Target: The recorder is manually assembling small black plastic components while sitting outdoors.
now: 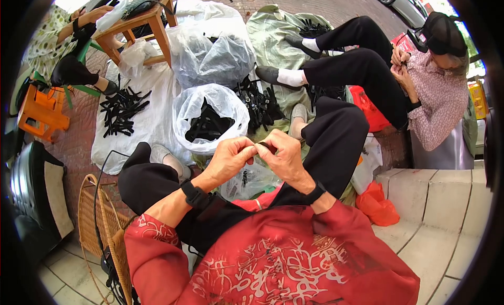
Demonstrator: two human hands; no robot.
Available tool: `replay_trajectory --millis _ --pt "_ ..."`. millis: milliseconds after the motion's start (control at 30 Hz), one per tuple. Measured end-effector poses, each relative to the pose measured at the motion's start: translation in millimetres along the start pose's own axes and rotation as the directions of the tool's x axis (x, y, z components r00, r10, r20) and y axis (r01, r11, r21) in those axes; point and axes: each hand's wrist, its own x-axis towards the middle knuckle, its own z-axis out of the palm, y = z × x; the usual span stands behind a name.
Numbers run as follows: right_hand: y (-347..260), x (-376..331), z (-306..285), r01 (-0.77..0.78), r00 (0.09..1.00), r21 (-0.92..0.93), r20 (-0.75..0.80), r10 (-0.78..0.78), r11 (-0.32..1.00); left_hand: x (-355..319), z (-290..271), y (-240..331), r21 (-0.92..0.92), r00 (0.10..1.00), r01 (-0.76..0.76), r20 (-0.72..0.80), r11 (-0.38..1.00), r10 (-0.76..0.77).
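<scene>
A small black part (266, 146) sits pinched between the fingertips of the left hand (229, 159) and right hand (284, 156), above the lap. At twelve o'clock an open clear bag (210, 117) holds many black pieces; at ten o'clock more black pieces (122, 110) lie loose on a white sheet (152, 121), suggesting plenty of work remains.

Person wearing a red top (273, 263) with pale swirling print and black trousers (336, 142). A black band circles each wrist (193, 192).
</scene>
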Motion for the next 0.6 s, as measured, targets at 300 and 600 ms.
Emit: replay_trajectory --millis 300,600 --pt "14 23 -9 -0.586 0.799 0.673 0.387 0.461 0.451 5 -6 13 -0.489 0.988 0.155 0.072 0.858 -0.137" --pt "17 22 -7 -0.597 0.797 0.588 0.363 0.482 0.545 7 -7 15 -0.425 0.974 0.224 0.107 0.877 -0.197"
